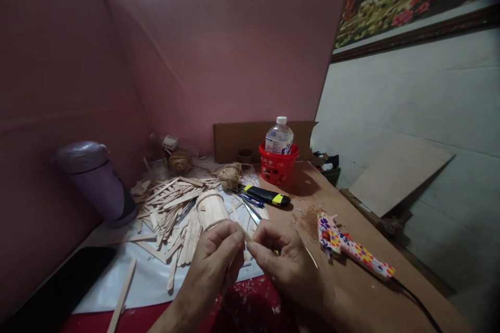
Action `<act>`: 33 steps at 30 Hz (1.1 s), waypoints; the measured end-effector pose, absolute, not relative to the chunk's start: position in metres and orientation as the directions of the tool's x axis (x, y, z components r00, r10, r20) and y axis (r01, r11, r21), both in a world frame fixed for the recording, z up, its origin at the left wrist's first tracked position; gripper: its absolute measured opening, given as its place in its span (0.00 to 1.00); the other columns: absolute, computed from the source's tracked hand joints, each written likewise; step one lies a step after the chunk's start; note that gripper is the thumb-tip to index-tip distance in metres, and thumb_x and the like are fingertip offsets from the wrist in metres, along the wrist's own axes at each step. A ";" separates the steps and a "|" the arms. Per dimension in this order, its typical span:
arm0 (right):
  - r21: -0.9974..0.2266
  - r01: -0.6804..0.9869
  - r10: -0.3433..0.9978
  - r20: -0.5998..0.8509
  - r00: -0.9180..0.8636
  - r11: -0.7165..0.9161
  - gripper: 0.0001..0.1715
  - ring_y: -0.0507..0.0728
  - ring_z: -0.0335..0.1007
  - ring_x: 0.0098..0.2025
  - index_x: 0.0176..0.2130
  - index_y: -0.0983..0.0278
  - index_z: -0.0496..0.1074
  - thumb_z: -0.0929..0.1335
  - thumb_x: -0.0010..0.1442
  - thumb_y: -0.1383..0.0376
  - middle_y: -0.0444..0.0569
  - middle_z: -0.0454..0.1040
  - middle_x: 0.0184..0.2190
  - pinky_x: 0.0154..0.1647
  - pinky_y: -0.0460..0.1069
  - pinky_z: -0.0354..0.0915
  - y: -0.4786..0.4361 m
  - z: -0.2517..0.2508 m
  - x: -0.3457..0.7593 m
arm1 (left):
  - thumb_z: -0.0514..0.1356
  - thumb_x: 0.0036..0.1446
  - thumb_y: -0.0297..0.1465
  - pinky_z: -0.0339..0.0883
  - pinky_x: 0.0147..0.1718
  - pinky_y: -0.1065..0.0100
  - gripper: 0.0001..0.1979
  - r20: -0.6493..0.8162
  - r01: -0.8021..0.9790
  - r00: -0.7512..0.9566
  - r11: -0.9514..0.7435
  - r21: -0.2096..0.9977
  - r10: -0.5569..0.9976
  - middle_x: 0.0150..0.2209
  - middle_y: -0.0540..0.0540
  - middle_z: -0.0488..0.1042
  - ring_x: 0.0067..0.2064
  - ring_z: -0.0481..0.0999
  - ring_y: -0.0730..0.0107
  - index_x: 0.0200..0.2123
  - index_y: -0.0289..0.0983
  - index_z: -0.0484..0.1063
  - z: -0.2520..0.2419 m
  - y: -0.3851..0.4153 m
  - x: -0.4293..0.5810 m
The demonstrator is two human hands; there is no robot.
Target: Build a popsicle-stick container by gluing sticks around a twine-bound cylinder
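My left hand (pixel 221 255) and my right hand (pixel 285 257) meet at the fingertips, low in the middle of the view. Both are closed in a pinch on a small, thin pale strip (pixel 247 233), mostly covered by the fingers; it looks like a bit of craft stick. A thin gold-coloured edge (pixel 311 257) shows beside my right hand, and I cannot tell what it belongs to. Just behind my left hand lies a small barrel (pixel 213 209) made of craft sticks, tilted. Loose craft sticks (pixel 172 203) are heaped to its left.
Beyond the hands are a yellow-black utility knife (pixel 267 195), a ball of twine (pixel 230 176) and a red bucket (pixel 278 169) with a plastic bottle (pixel 280 138). A flower-patterned glue gun (pixel 351 247) with a cord lies right. A purple tumbler (pixel 96 182) stands left.
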State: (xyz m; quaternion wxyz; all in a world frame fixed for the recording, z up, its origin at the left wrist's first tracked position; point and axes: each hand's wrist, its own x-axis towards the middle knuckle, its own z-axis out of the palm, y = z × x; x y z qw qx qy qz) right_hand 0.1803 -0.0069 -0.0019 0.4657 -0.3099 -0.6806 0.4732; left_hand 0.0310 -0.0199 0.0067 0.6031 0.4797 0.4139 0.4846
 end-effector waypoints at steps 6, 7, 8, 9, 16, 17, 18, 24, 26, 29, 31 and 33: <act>-0.957 -0.112 0.872 0.289 -0.396 0.267 0.13 0.47 0.50 0.19 0.25 0.64 0.63 0.68 0.58 0.62 0.37 0.58 0.17 0.21 0.45 0.48 -0.005 0.000 0.179 | 0.59 0.53 0.37 0.36 0.13 0.78 0.13 -0.058 -0.214 0.191 0.099 0.972 0.980 0.12 0.60 0.51 0.15 0.43 0.84 0.22 0.37 0.62 0.008 -0.020 0.031; -0.968 -0.194 0.873 0.231 -0.429 0.161 0.14 0.46 0.48 0.17 0.26 0.64 0.63 0.68 0.57 0.60 0.35 0.57 0.15 0.19 0.44 0.46 -0.003 0.000 0.178 | 0.58 0.54 0.37 0.36 0.13 0.78 0.12 -0.048 -0.217 0.186 0.088 0.972 0.981 0.13 0.60 0.51 0.15 0.43 0.83 0.22 0.37 0.63 0.009 -0.021 0.031; -0.962 -0.267 0.865 0.181 -0.468 0.056 0.15 0.45 0.47 0.16 0.26 0.64 0.64 0.69 0.57 0.58 0.34 0.57 0.14 0.17 0.44 0.44 -0.001 0.000 0.177 | 0.57 0.55 0.37 0.37 0.14 0.78 0.12 -0.040 -0.214 0.176 0.078 0.974 0.984 0.13 0.60 0.52 0.15 0.43 0.83 0.23 0.37 0.63 0.009 -0.021 0.031; -0.946 -0.322 0.852 0.139 -0.505 -0.037 0.16 0.45 0.45 0.14 0.27 0.64 0.64 0.69 0.57 0.56 0.34 0.56 0.13 0.16 0.43 0.41 0.000 0.000 0.176 | 0.56 0.56 0.38 0.37 0.14 0.78 0.13 -0.034 -0.202 0.167 0.068 0.977 0.985 0.13 0.60 0.52 0.15 0.44 0.83 0.24 0.38 0.63 0.009 -0.021 0.031; -0.798 -0.485 0.774 0.037 -0.632 -0.358 0.17 0.44 0.34 0.13 0.24 0.63 0.63 0.69 0.56 0.56 0.30 0.48 0.10 0.13 0.41 0.37 0.005 0.000 0.182 | 0.55 0.57 0.44 0.40 0.15 0.75 0.20 -0.007 0.007 0.198 0.006 1.000 0.980 0.16 0.57 0.54 0.17 0.48 0.81 0.20 0.38 0.56 -0.001 -0.017 0.033; -0.781 -0.498 0.764 0.044 -0.644 -0.376 0.16 0.44 0.34 0.12 0.24 0.63 0.63 0.69 0.56 0.58 0.31 0.48 0.09 0.13 0.41 0.37 0.006 0.000 0.183 | 0.55 0.57 0.46 0.40 0.15 0.75 0.22 -0.005 0.032 0.235 -0.002 0.999 0.972 0.15 0.57 0.53 0.17 0.48 0.81 0.19 0.38 0.56 -0.002 -0.017 0.033; -0.769 -0.505 0.757 0.041 -0.652 -0.392 0.15 0.44 0.33 0.12 0.24 0.63 0.62 0.68 0.57 0.59 0.31 0.48 0.09 0.12 0.41 0.37 0.006 0.000 0.184 | 0.56 0.57 0.46 0.40 0.15 0.74 0.23 0.005 0.054 0.260 -0.019 0.998 0.966 0.15 0.57 0.53 0.17 0.48 0.81 0.18 0.38 0.56 -0.003 -0.017 0.034; -0.793 -0.432 0.734 -0.027 -0.678 -0.429 0.14 0.44 0.33 0.11 0.22 0.63 0.62 0.66 0.55 0.61 0.32 0.50 0.09 0.11 0.42 0.36 0.009 -0.001 0.186 | 0.67 0.49 0.38 0.50 0.18 0.77 0.13 0.189 -0.143 0.101 -0.173 0.974 0.977 0.20 0.56 0.63 0.20 0.57 0.81 0.32 0.36 0.70 0.001 -0.019 0.034; -0.826 -0.366 0.714 -0.062 -0.697 -0.430 0.16 0.44 0.34 0.11 0.21 0.63 0.62 0.67 0.55 0.59 0.31 0.49 0.08 0.11 0.42 0.36 0.008 0.000 0.185 | 0.65 0.51 0.39 0.46 0.15 0.77 0.14 0.164 -0.174 0.063 -0.151 0.973 0.984 0.17 0.56 0.63 0.16 0.55 0.83 0.35 0.36 0.72 0.002 -0.019 0.033; -0.906 -0.294 0.778 -0.059 -0.625 -0.306 0.24 0.43 0.37 0.10 0.24 0.65 0.67 0.66 0.57 0.48 0.32 0.53 0.08 0.11 0.42 0.36 0.005 0.002 0.182 | 0.65 0.51 0.41 0.41 0.13 0.78 0.15 0.094 -0.200 0.026 -0.087 0.976 0.995 0.13 0.56 0.62 0.12 0.52 0.85 0.26 0.34 0.70 0.001 -0.017 0.030; -0.942 -0.279 0.830 0.000 -0.557 -0.187 0.27 0.43 0.38 0.11 0.27 0.66 0.68 0.66 0.57 0.45 0.32 0.55 0.09 0.12 0.42 0.36 0.002 0.003 0.179 | 0.65 0.51 0.41 0.42 0.11 0.78 0.15 0.051 -0.255 0.036 -0.041 0.966 0.998 0.13 0.55 0.65 0.11 0.54 0.85 0.26 0.35 0.68 0.000 -0.014 0.029; -0.948 -0.287 0.848 0.038 -0.528 -0.136 0.25 0.43 0.38 0.11 0.28 0.66 0.67 0.67 0.57 0.47 0.31 0.53 0.10 0.13 0.42 0.35 0.000 0.003 0.176 | 0.64 0.52 0.40 0.44 0.10 0.79 0.14 0.024 -0.280 0.073 -0.003 0.960 0.997 0.16 0.53 0.68 0.11 0.57 0.84 0.26 0.35 0.69 -0.001 -0.012 0.029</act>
